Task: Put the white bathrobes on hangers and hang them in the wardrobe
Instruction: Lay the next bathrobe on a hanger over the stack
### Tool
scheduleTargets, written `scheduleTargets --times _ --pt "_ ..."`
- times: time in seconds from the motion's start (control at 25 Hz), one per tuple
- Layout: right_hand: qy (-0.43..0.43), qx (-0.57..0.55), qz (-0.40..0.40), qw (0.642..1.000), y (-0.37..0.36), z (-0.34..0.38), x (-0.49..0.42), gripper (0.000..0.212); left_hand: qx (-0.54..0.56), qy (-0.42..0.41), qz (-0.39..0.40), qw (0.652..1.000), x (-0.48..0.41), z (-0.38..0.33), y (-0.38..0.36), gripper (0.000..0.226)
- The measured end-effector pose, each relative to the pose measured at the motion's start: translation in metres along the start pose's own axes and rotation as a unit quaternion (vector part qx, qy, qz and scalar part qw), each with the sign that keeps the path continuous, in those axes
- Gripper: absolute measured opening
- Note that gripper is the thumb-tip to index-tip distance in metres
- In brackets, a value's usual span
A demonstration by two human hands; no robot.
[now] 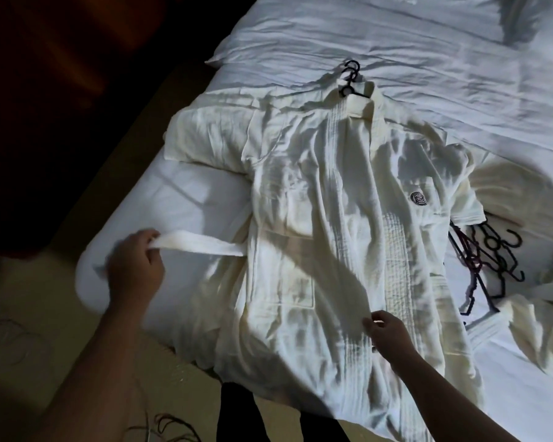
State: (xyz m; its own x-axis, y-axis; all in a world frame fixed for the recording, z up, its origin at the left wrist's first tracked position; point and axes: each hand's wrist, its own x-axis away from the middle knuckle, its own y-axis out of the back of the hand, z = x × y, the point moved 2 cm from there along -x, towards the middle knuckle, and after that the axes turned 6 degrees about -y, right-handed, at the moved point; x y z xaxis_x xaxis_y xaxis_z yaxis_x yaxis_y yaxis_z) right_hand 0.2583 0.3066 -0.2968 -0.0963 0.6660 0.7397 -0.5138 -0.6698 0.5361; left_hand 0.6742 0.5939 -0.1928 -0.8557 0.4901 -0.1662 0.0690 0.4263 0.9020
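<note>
A white bathrobe (342, 199) lies spread flat on the bed, front up, with a dark round logo on its chest. A black hanger (351, 78) sits inside its collar, hooks sticking out at the top. My left hand (134, 269) is shut on the robe's belt (201, 245), which stretches out taut to the left from the waist. My right hand (385, 334) pinches the robe's front edge low down. A second white bathrobe (524, 317) lies crumpled at the right.
Several loose black hangers (489, 266) lie on the white bed sheet (428, 49) between the two robes. The bed's left edge meets a patterned beige floor (29, 330). Dark furniture fills the upper left. My dark trouser legs show at the bottom.
</note>
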Motion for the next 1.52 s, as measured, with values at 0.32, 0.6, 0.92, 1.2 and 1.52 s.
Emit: scheduleTargets --times 0.32,0.6,0.92,1.2,1.52 --pt "-0.043 -0.084 0.055 0.994 -0.005 0.012 0.007 0.018 0.106 0.067 0.168 0.978 0.039 -0.029 -0.071 0.031" --pt "-0.012 -0.031 0.064 0.997 -0.008 0.013 -0.001 0.005 0.104 0.146 0.288 0.941 0.113 -0.069 -0.140 0.025" --pt "-0.022 -0.017 0.053 0.998 -0.015 0.007 -0.003 0.009 0.101 0.149 0.311 0.933 0.111 -0.065 -0.134 0.024" --pt "-0.027 -0.008 0.056 0.998 -0.014 0.006 -0.007 0.009 0.118 0.172 0.333 0.919 0.111 -0.063 -0.150 0.021" --pt "-0.055 -0.084 0.017 0.995 -0.006 -0.006 -0.009 0.012 0.383 0.385 0.278 0.793 0.110 0.007 -0.132 0.015"
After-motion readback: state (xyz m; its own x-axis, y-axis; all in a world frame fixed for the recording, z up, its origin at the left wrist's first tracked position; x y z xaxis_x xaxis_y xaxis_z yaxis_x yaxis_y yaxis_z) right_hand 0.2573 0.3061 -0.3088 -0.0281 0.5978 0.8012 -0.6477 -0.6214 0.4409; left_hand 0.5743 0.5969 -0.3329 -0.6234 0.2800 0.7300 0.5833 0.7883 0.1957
